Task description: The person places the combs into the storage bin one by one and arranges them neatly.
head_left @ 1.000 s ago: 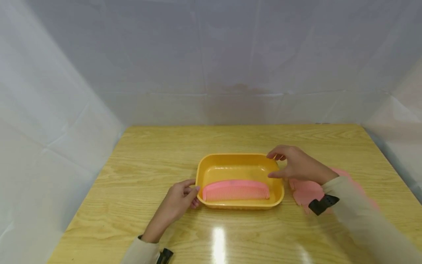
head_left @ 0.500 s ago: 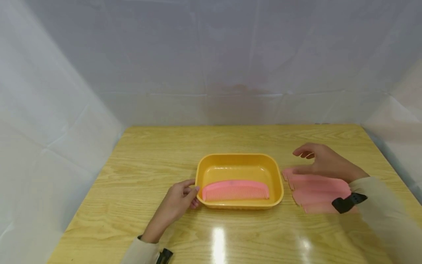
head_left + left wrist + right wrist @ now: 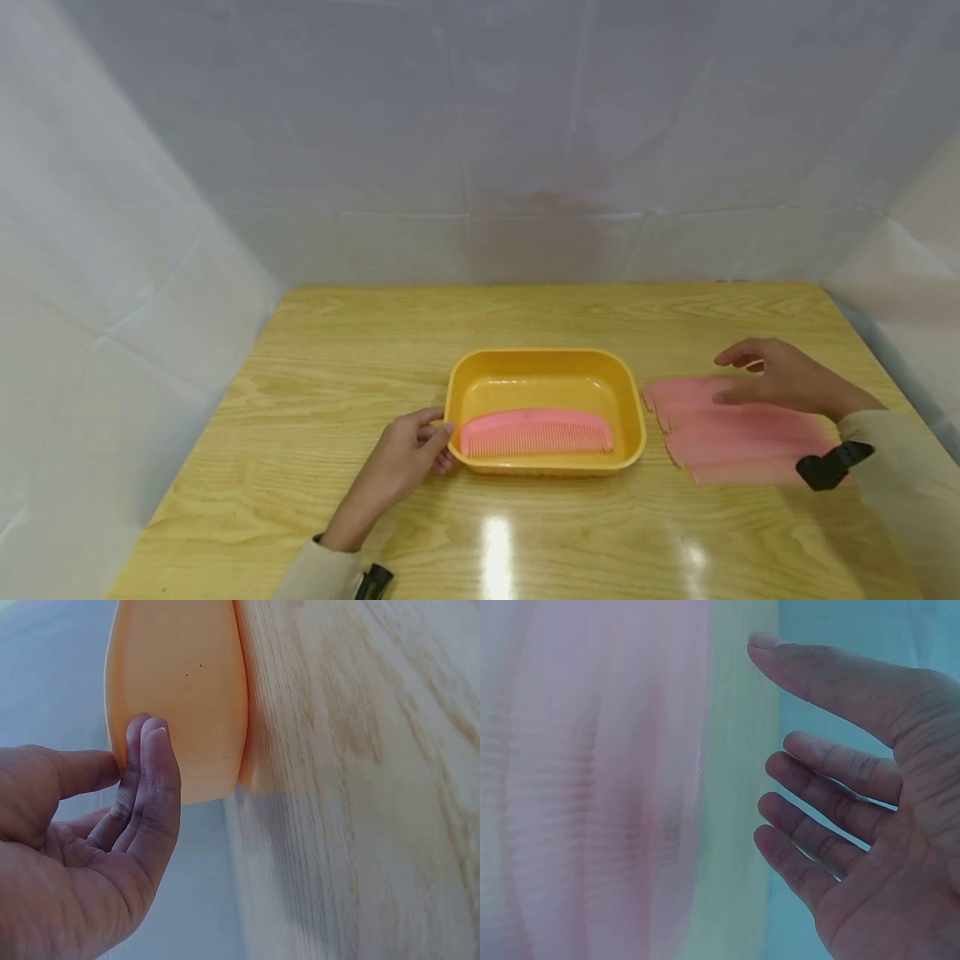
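A pink plastic comb [image 3: 536,419], its smooth back arched and its fine teeth ranked toward the person, lies flat inside a glossy yellow rectangular plastic tray [image 3: 543,364], close to the near wall. The tray has rounded corners, sloping sides and a thin rim; on its outer face, dark specks dot the smooth surface in the left wrist view. A left hand [image 3: 408,450] pinches the tray's rim at the near left corner, its other fingers bent beside the outer wall.

Just beside the tray's right end, a pile of overlapping pink plastic combs [image 3: 727,446] fans out in scalloped layers, teeth showing along the left and near edges. Over it is a right hand [image 3: 787,379], holding nothing, thumb well apart from loosely extended fingers; whether it touches the combs cannot be told. In the right wrist view the combs are blurred.

Both rest on a yellowish wood-grain table [image 3: 360,350], glossy enough to mirror a bright light near the person. A narrow strip of grain parts tray from pile; broader stretches run to the left and back edges. Creased pale sheeting [image 3: 525,125] walls the back and both sides. Beige sleeves [image 3: 900,483] and black straps [image 3: 834,465] mark each wrist.
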The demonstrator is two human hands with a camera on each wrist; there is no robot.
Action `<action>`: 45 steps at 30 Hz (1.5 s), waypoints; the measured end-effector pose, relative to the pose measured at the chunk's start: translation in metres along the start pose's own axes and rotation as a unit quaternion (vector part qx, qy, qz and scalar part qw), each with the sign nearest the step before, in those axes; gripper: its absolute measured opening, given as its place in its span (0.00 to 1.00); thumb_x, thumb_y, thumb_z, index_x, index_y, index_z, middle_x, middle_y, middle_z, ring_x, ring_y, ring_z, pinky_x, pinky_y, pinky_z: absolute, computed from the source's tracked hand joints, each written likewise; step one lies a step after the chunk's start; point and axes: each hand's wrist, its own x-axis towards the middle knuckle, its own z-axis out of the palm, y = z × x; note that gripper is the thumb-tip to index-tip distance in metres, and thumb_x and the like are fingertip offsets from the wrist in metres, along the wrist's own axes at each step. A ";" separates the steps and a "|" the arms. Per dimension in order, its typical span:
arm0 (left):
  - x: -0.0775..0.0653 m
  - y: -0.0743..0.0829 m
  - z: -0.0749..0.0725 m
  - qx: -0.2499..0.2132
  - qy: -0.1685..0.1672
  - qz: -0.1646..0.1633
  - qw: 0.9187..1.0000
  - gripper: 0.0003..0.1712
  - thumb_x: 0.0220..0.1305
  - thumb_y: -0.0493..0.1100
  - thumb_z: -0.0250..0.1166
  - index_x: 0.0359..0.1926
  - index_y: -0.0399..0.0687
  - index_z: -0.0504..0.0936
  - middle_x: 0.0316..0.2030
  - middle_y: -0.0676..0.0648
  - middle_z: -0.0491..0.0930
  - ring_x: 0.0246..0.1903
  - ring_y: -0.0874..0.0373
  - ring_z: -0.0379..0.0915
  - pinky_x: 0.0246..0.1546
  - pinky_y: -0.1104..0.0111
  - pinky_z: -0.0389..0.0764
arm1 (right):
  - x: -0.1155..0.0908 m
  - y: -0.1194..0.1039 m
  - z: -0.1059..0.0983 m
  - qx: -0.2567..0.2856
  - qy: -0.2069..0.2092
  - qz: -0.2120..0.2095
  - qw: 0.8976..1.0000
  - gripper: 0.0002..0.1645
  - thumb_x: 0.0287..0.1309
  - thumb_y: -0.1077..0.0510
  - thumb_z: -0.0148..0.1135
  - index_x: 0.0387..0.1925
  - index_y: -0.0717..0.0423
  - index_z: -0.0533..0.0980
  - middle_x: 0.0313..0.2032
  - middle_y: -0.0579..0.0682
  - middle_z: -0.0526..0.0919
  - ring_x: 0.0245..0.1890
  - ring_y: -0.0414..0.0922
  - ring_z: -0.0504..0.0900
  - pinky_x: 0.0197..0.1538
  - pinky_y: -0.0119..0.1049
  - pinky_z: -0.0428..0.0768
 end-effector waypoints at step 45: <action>-0.002 0.003 0.002 -0.007 0.003 -0.011 1.000 0.24 0.76 0.36 0.57 0.67 0.27 0.69 0.30 0.46 0.83 0.28 0.54 0.82 0.30 0.61 0.88 | -0.014 0.040 0.003 -0.005 -0.013 0.009 1.000 0.33 0.53 0.52 0.79 0.54 0.69 0.79 0.51 0.60 0.82 0.45 0.47 0.80 0.43 0.34 0.81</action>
